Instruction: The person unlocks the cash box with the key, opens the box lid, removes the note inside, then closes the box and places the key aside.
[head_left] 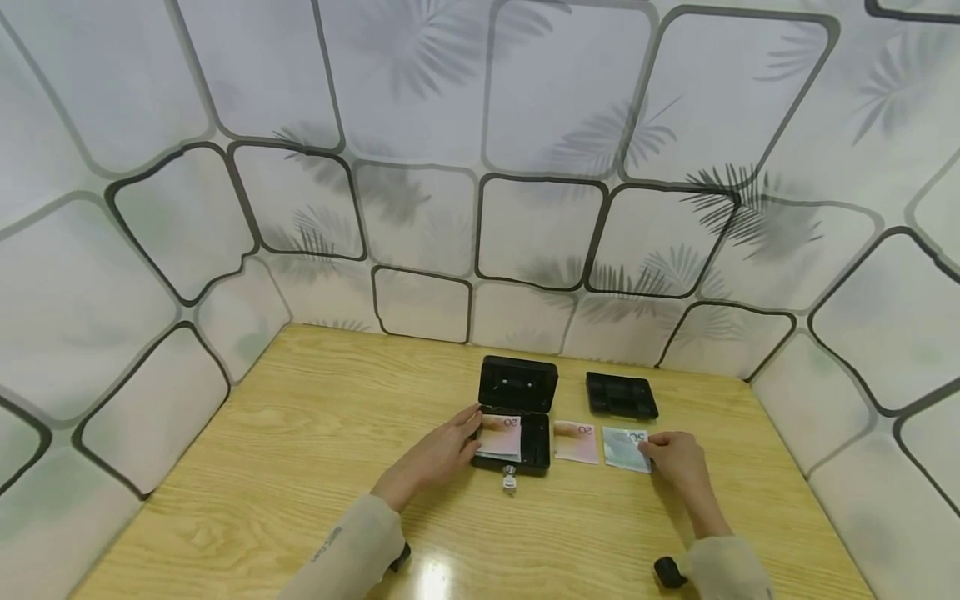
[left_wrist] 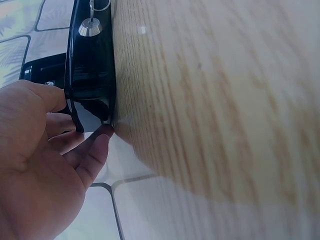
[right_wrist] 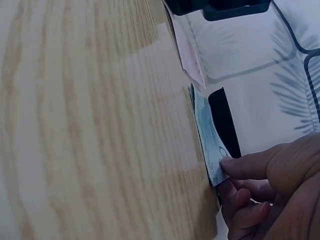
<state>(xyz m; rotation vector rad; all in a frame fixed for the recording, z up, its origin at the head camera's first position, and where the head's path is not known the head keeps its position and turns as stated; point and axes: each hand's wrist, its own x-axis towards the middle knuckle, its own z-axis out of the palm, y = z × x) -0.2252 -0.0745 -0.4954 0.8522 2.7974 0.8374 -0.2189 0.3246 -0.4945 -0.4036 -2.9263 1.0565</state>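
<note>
Tabletop (head_left: 300, 417): right hand (head_left: 678, 460) pinches blue banknote (head_left: 622, 448) at right edge; left hand (head_left: 441, 454) grips cashbox (head_left: 535, 447).

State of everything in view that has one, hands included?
Black box: open
Lid: raised
Key: in the box's front lock
Notes in box: stacked, pink 20 on top
Loose pink 20 note: lying on table
Teal 50 note: right end pinched
Black tray: outside box
Left hand: holding box's left side
Right hand: pinching teal note
</note>
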